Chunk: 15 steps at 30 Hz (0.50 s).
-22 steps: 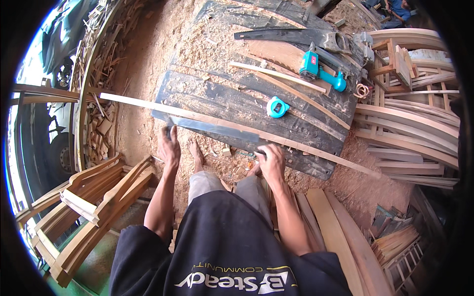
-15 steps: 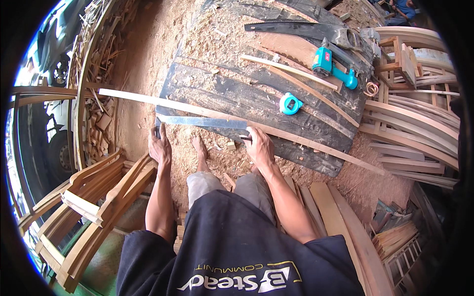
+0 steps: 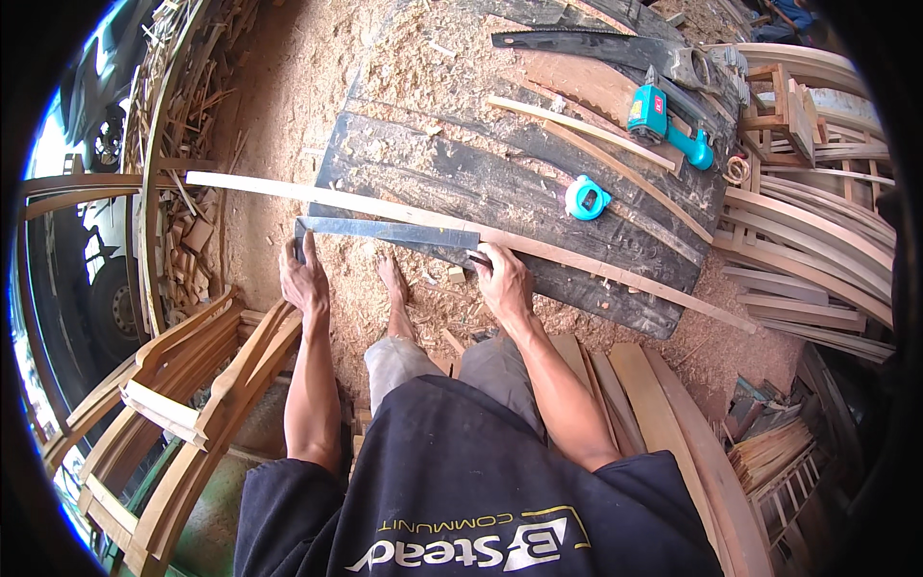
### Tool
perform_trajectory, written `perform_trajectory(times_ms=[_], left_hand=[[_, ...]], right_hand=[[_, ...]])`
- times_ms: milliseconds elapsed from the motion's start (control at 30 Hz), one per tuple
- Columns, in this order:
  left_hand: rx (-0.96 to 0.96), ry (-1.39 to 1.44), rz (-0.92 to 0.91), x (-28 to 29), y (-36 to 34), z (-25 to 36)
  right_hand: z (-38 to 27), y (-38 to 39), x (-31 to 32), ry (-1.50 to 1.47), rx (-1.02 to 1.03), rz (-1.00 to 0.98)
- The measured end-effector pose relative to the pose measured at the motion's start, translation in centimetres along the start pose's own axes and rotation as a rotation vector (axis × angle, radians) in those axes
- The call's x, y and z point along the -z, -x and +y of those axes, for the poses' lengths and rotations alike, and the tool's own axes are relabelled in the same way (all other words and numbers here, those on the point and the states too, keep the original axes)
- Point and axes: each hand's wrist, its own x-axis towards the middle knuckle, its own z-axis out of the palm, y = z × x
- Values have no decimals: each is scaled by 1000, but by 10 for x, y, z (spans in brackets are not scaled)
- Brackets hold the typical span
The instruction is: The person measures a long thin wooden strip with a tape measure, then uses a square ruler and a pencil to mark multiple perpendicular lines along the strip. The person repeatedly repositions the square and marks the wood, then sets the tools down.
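Note:
A metal square [image 3: 385, 231] lies along the near edge of a long pale wooden strip [image 3: 596, 269], which crosses the dark, shaving-covered board [image 3: 404, 144]. My left hand [image 3: 304, 274] grips the square's dark handle at its left end. My right hand [image 3: 504, 282] is closed on a short dark marker or pencil [image 3: 478, 257] at the square's right end, its fingertips at the blade. Farther along the board lie a teal tape measure [image 3: 586, 200], a teal nail gun [image 3: 650, 116] and a handsaw [image 3: 596, 46].
Stacked curved wooden pieces [image 3: 808, 236] stand at the right, wooden frames [image 3: 192, 404] at the lower left and offcuts [image 3: 178, 226] behind them. Planks [image 3: 654, 394] lie beside my legs. A vehicle wheel [image 3: 113, 298] shows at far left. Another person [image 3: 788, 19] is at top right.
Both my hands have shifted left with the square, and its left end has risen a little toward the strip. The board and its tools appear farther right in the picture.

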Motion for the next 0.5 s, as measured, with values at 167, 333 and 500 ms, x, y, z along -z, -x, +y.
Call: perform_trajectory(times_ms=[167, 333, 500], left_hand=[[-25, 9, 19, 2, -1, 3], [-24, -11, -23, -4, -5, 10], [-71, -42, -10, -11, -5, 19]], right_hand=[[5, 0, 1, -11, 11, 41], [10, 3, 3, -62, 15, 101], [13, 3, 5, -71, -22, 112]])
